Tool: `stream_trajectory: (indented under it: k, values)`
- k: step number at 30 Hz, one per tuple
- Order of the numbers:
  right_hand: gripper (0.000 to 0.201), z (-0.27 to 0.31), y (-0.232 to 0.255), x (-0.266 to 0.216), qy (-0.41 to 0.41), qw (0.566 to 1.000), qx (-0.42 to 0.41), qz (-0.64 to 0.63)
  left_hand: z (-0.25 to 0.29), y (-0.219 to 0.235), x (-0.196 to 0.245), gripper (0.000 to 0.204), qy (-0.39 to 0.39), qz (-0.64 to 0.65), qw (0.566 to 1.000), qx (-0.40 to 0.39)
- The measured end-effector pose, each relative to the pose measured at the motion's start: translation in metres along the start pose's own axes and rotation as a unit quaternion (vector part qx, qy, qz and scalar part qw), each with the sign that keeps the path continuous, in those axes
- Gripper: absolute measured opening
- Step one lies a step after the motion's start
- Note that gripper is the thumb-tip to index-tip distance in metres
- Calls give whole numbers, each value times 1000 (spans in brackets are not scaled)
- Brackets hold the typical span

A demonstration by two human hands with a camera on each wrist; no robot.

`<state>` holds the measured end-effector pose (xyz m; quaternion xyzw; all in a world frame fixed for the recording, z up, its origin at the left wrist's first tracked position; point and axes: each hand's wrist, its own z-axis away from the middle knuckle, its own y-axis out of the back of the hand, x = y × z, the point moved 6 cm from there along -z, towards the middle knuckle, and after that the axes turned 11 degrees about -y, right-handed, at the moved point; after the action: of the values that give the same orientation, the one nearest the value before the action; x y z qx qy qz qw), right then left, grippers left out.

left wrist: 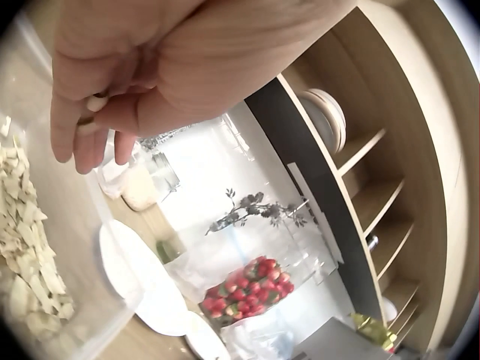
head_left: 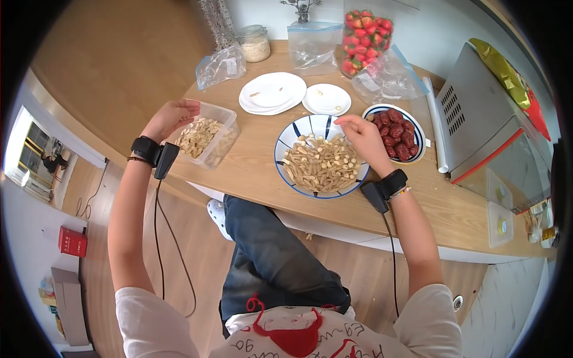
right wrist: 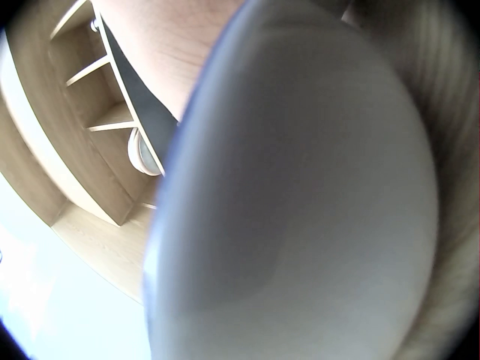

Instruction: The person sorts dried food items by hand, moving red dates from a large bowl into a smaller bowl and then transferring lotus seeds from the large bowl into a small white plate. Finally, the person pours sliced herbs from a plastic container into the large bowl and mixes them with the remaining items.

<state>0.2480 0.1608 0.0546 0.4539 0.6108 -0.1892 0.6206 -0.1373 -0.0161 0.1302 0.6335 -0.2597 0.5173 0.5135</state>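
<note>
My left hand (head_left: pixel 173 119) is over the rim of a clear plastic box (head_left: pixel 230 134) of flat pale slices (head_left: pixel 202 136). In the left wrist view, its thumb and curled fingers pinch small pale pieces (left wrist: pixel 97 103). My right hand (head_left: pixel 365 140) reaches over the right rim of a blue-striped white bowl (head_left: pixel 287 132), fingers pointing left. This bowl contains long light-brown pieces and round cream ones (head_left: pixel 319 164). Its outer wall (right wrist: pixel 300 187) fills most of the right wrist view and hides the fingers there. Dried red dates (head_left: pixel 397 134) fill a smaller bowl just right of that hand.
White plates (head_left: pixel 271 92) with a few bits on them lie behind the striped bowl. At the back are a glass jar (head_left: pixel 255 45), plastic bags (head_left: pixel 313 51) and a container of strawberries (head_left: pixel 365 39). A grey appliance (head_left: pixel 471 98) stands on the right. The table's front edge runs close to my legs.
</note>
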Motion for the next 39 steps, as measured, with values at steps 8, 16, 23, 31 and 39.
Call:
stream_trajectory:
  k: [8, 16, 23, 31, 39]
  values:
    - [16, -1, 0, 2, 3, 1000, -2, -5, -9, -38, 32, 41, -57, 29, 998, -19]
    - [15, -1, -1, 4, -6, 1000, -14, -18, -66, -219, 68, 37, -56, 310, 926, -206]
    - [14, 1, 0, 0, 1, 1000, -3, -9, -136, -265, 8, 32, 105, 393, 913, -23]
    - [14, 2, 1, 0, 11, 1000, 7, -8, -122, -248, 32, 40, 66, 403, 908, -92]
    - [14, 0, 0, 4, 13, 1000, 8, -20, -20, -245, 58, 43, -139, -58, 920, -361]
